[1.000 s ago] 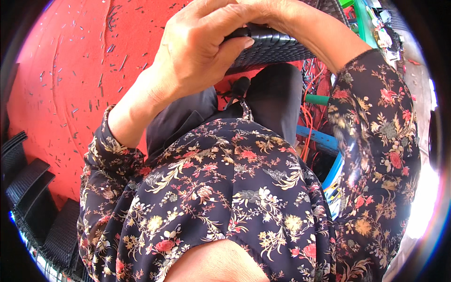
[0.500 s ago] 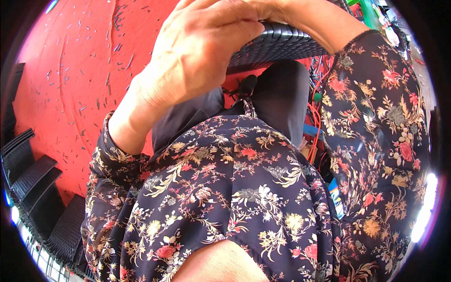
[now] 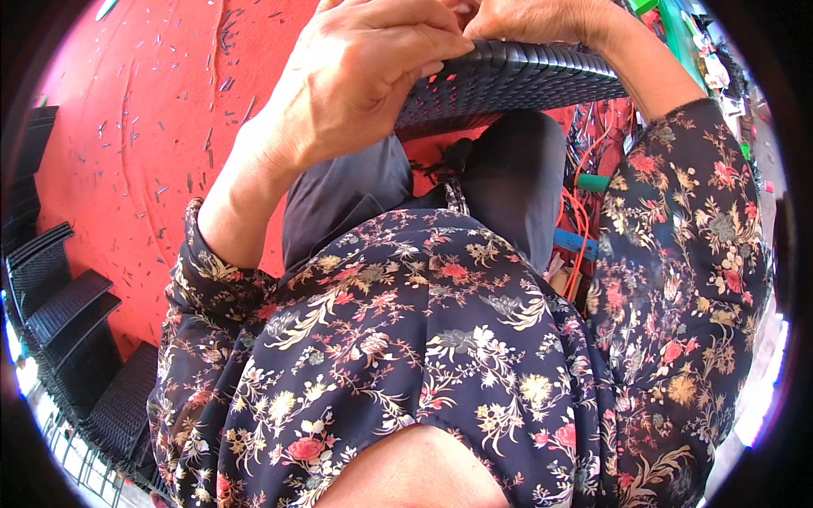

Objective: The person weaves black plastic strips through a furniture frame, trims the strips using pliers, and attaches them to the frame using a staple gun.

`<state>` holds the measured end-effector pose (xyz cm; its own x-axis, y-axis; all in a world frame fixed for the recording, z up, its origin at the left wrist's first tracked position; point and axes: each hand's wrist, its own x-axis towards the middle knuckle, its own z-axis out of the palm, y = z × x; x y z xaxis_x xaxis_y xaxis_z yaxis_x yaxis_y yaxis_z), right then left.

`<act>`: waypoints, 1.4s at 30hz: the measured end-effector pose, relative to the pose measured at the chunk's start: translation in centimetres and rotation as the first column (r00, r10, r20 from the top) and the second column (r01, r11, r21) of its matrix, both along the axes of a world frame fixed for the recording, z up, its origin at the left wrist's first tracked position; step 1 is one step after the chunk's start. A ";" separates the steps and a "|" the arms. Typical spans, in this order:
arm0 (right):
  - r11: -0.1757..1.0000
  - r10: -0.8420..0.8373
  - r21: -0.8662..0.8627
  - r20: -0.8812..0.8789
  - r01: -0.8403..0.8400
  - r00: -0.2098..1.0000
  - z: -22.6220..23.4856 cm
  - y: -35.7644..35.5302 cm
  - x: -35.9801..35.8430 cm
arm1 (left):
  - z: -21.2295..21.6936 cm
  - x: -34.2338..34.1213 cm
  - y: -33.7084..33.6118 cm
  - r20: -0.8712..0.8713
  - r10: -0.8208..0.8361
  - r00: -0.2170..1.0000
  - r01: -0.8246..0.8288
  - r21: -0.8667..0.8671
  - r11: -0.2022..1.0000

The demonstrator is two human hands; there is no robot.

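Observation:
A black woven panel (image 3: 517,80), its strips plaited in a tight grid, stands in front of my knees near the upper edge of the picture. My left hand (image 3: 364,72) is at its left end, fingers curled and the thumb and fingertips pressed together at the panel's top edge. Over that top edge, to the right, bends my right hand (image 3: 533,19). Its fingers are closed and partly cut off by the picture's upper edge, so whatever they pinch is hidden.
Small dark scraps lie scattered over the red floor (image 3: 169,127). Black woven pieces (image 3: 72,309) stand in a row at the left. On the right are orange cords (image 3: 580,229), a green tube (image 3: 591,182) and a blue piece (image 3: 576,243).
My right hand and forearm have shifted to the right, away from my left hand. The left fingers have turned slightly, and more of the woven panel shows.

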<state>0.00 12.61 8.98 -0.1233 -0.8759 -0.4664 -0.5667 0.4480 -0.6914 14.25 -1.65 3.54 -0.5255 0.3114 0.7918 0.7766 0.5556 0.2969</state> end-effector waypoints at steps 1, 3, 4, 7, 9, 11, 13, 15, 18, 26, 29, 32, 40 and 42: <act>1.000 0.025 -0.011 -0.028 -0.026 0.999 0.2 -0.1 0.4 | 0.0 0.1 0.0 0.002 0.000 1.000 0.000 0.004 1.000; 0.997 0.072 -0.030 -0.086 -0.075 0.994 0.5 -0.3 0.8 | 0.0 0.3 -0.1 -0.009 0.002 1.000 -0.002 0.000 1.000; 0.976 0.189 -0.070 -0.199 -0.206 0.962 0.5 -0.3 0.6 | 0.1 0.4 -0.2 -0.018 0.000 1.000 -0.001 -0.014 1.000; 0.933 0.206 -0.207 -0.367 -0.296 0.907 1.1 -0.2 1.2 | 0.9 1.0 -0.6 -0.016 0.025 1.000 -0.026 -0.113 0.993; 0.955 0.124 -0.228 -0.271 -0.189 0.955 1.1 -0.1 1.7 | 2.1 2.1 -0.2 0.044 0.078 0.996 -0.069 -0.172 0.983; 0.979 -0.003 -0.202 -0.165 -0.031 0.986 1.3 0.1 2.6 | 2.4 2.5 0.0 0.075 0.077 0.994 -0.066 -0.144 0.987; 0.979 -0.085 -0.186 -0.026 0.078 0.996 1.2 0.4 2.8 | 2.7 2.9 0.2 0.084 0.078 0.993 -0.065 -0.138 0.988; 0.970 -0.169 -0.157 0.114 0.185 0.979 1.6 0.3 3.6 | 3.0 3.3 0.0 0.071 0.080 0.994 -0.067 -0.161 0.985; 0.965 -0.254 -0.005 0.223 0.262 0.941 3.0 0.9 4.0 | 3.0 3.6 0.3 0.089 0.044 0.995 -0.034 -0.115 0.993; 0.900 -0.430 0.304 0.490 0.313 0.758 3.4 1.2 4.0 | 2.8 3.7 0.5 0.132 -0.074 0.989 0.075 0.005 0.997; 0.903 -0.412 0.317 0.439 0.291 0.799 3.2 1.6 4.7 | 3.0 4.1 0.6 0.142 -0.071 0.987 0.074 -0.022 0.997; 0.921 -0.353 0.339 0.523 0.190 0.776 3.0 1.7 3.9 | 2.8 4.6 0.8 0.164 -0.064 0.984 0.068 -0.015 0.998; 0.938 -0.331 0.308 0.670 0.157 0.664 1.4 3.3 3.9 | 2.8 5.2 1.1 0.235 -0.129 0.963 0.115 0.071 0.991; 0.947 -0.303 0.289 0.654 0.141 0.694 1.3 3.4 4.0 | 2.6 5.2 1.4 0.260 -0.167 0.951 0.133 0.142 0.981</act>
